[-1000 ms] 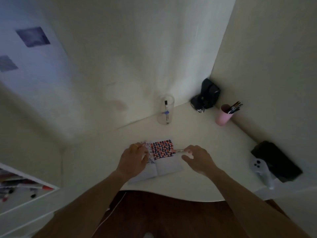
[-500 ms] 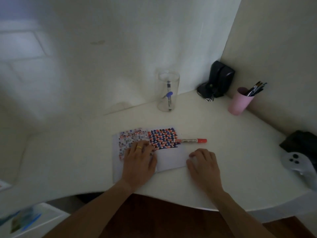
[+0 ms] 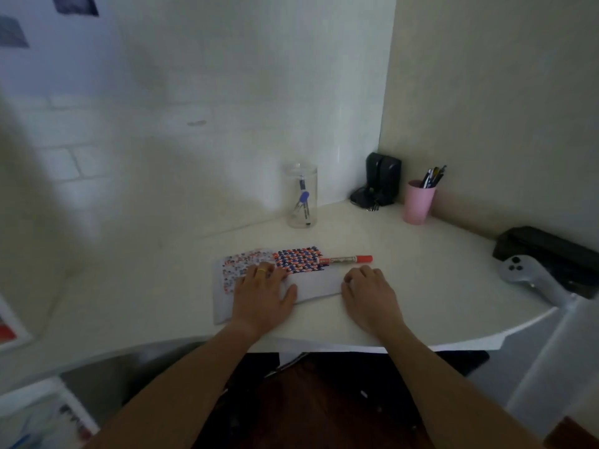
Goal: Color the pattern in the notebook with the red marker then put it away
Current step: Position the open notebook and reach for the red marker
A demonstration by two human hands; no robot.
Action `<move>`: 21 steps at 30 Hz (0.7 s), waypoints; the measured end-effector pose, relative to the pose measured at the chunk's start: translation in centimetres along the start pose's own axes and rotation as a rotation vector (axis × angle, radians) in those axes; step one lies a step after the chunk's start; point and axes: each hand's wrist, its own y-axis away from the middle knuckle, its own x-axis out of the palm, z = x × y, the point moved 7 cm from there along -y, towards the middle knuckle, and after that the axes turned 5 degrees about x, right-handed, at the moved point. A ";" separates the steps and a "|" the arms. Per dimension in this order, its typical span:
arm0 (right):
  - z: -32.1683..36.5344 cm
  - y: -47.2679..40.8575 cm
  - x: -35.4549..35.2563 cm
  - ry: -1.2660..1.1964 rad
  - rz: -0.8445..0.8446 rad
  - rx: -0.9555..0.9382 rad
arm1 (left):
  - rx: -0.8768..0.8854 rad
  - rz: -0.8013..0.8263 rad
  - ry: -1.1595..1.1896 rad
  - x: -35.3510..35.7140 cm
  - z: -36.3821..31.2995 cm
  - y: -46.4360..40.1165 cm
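An open notebook (image 3: pixel 316 283) lies on the white desk (image 3: pixel 421 270), with a red, blue and white pattern across the top of both pages. A capped red marker (image 3: pixel 346 259) lies on the desk, touching the notebook's upper right corner. My left hand (image 3: pixel 262 291) rests flat on the notebook's middle, fingers spread, a ring on one finger. On the desk at the notebook's right edge lies my right hand (image 3: pixel 369 291), palm down and holding nothing, just below the marker and apart from it.
A clear glass cup (image 3: pixel 302 199) holding a pen and a compass stands behind the notebook. A pink cup of pens (image 3: pixel 418 202) and a black device (image 3: pixel 381 181) sit in the corner. A grey controller (image 3: pixel 525 275) and black case (image 3: pixel 547 251) lie at the right.
My right hand drew back from the marker and settled on the desk. The camera tilted down and closer. My left hand stays on the notebook.
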 end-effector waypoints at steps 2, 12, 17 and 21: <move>0.2 0.2 -0.3 -0.008 -0.007 0.003 | -0.006 0.006 -0.022 -0.1 -0.1 0.1; -0.2 -0.5 0.2 0.006 0.000 -0.014 | 0.142 -0.025 -0.064 0.5 -0.6 -0.4; 0.5 -2.5 -1.2 0.010 -0.118 -0.194 | 0.246 -0.017 -0.065 1.3 -1.0 -0.7; 0.8 -6.3 0.0 0.204 0.053 -0.235 | 0.246 0.071 -0.058 1.3 -1.0 -1.2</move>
